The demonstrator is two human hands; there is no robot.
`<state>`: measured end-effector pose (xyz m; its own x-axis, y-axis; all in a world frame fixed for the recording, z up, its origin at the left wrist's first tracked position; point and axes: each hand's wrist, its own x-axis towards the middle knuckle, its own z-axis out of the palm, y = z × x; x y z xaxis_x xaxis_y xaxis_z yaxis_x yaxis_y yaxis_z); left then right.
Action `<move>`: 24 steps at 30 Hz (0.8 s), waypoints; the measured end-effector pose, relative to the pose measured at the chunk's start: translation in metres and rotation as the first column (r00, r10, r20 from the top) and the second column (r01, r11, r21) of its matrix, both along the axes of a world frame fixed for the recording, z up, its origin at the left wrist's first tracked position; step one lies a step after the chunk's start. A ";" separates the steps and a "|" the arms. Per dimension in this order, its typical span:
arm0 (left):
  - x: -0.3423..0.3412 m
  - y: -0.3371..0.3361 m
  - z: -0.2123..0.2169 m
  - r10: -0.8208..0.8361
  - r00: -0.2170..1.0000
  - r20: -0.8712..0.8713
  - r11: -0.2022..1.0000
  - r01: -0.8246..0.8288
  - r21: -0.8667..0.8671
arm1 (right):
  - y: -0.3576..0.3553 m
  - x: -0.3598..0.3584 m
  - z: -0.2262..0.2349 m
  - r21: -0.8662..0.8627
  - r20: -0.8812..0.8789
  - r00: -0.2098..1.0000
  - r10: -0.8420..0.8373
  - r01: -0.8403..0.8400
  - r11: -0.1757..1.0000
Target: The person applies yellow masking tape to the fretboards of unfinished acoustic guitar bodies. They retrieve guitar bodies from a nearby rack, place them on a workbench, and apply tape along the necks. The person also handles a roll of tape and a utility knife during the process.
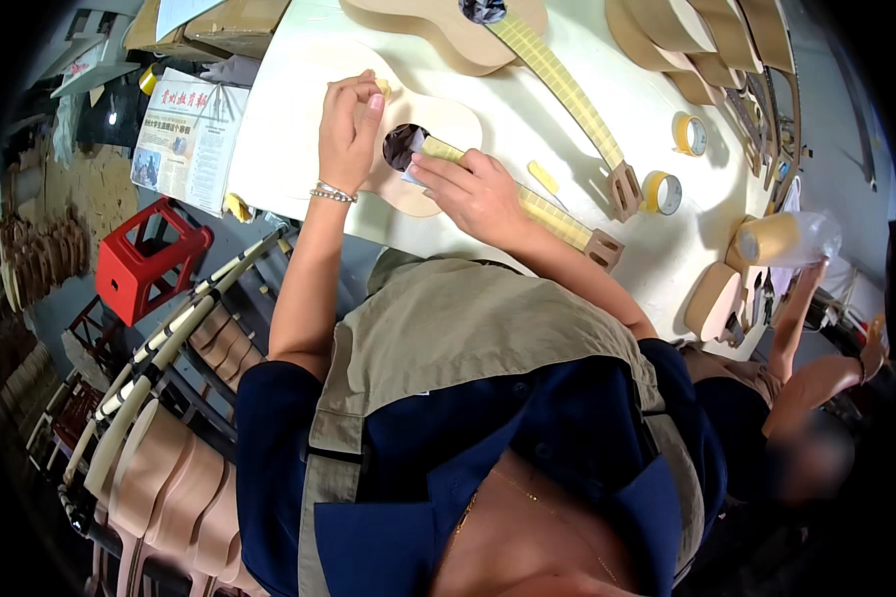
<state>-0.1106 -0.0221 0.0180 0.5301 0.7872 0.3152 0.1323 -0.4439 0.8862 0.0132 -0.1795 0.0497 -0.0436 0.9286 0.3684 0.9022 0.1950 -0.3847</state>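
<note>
An unfinished pale-wood ukulele (pixel 450 111) lies on the white table, its neck pointing to the lower right. Yellow tape (pixel 546 216) covers its fretboard, and dark crumpled stuffing (pixel 402 146) fills its sound hole. Above the body, my left hand (pixel 348 129) is closed on a small piece of yellow tape (pixel 382 88) at its fingertips. My right hand (pixel 476 195) lies across the fretboard beside the sound hole, fingers stretched toward it. A whitish scrap (pixel 411 176) shows at those fingertips; whether they grip it I cannot tell.
A second taped ukulele (pixel 567 104) lies beyond. Tape rolls (pixel 662 192) and a loose yellow strip (pixel 543 177) lie to the right, wooden bodies (pixel 667 30) farther off. A newspaper (pixel 189 139), red stool (pixel 149 261) and rack (pixel 159 338) are left. Another person (pixel 806 328) holds a clear-wrapped roll.
</note>
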 end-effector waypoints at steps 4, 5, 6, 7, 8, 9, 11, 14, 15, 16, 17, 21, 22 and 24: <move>0.000 0.000 -0.006 0.033 0.996 0.086 0.998 -0.028 -0.051 | 0.010 -0.003 -0.026 0.037 0.113 0.992 -0.060 0.056 0.998; 0.001 0.000 -0.006 0.025 0.996 0.081 0.998 -0.021 -0.051 | 0.019 -0.001 -0.030 -0.019 0.141 0.989 -0.048 0.051 0.999; 0.002 0.000 -0.006 0.016 0.997 0.077 0.999 -0.012 -0.050 | 0.030 0.001 -0.032 -0.076 0.168 0.985 -0.036 0.049 0.996; 0.001 0.003 -0.005 0.010 0.998 0.069 0.999 -0.007 -0.041 | 0.041 0.002 -0.031 -0.124 0.189 0.982 -0.021 0.045 0.991; -0.001 0.002 -0.005 0.013 0.999 0.051 0.999 -0.011 -0.032 | 0.040 -0.001 -0.021 -0.055 0.136 0.990 -0.032 0.040 0.998; -0.003 -0.002 -0.005 0.016 0.999 0.032 1.000 -0.015 -0.023 | 0.026 -0.005 -0.015 -0.054 0.134 0.990 -0.040 0.048 0.997; -0.001 0.001 -0.003 0.021 0.999 0.025 1.000 -0.022 0.010 | 0.000 -0.007 -0.005 -0.044 0.144 0.988 -0.054 0.061 0.997; 0.000 0.000 -0.005 -0.016 0.998 0.054 1.000 0.017 -0.017 | 0.023 0.005 -0.019 -0.018 0.217 0.975 -0.040 0.045 0.999; -0.001 0.001 -0.002 -0.024 1.000 0.018 1.000 0.024 -0.006 | 0.033 0.006 -0.025 -0.023 0.236 0.971 -0.033 0.040 0.999; -0.003 0.004 -0.004 -0.025 0.995 0.101 0.992 0.037 -0.119 | 0.044 0.004 -0.029 -0.108 0.199 0.980 -0.031 0.053 0.993; -0.005 0.004 -0.007 -0.019 0.983 0.181 0.972 0.061 -0.229 | 0.039 0.006 -0.026 -0.046 0.086 0.996 -0.030 0.034 0.998; -0.022 -0.022 -0.007 -0.025 0.976 -0.215 0.984 0.062 0.165 | -0.017 0.040 -0.001 0.033 -0.151 0.974 -0.168 0.175 0.984; -0.017 -0.035 -0.001 0.035 0.939 -0.342 0.970 0.051 0.238 | -0.033 0.046 -0.004 0.000 -0.156 0.945 -0.288 0.292 0.956; -0.009 -0.049 -0.006 0.104 0.869 -0.483 0.961 0.037 0.274 | -0.058 0.058 -0.017 0.009 -0.161 0.916 -0.368 0.374 0.927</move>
<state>-0.1199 -0.0716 0.0123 0.6455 0.7310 0.2214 0.5354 -0.6398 0.5513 0.0711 -0.2376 0.0322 0.3615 0.8519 0.3789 0.8431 -0.1251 -0.5230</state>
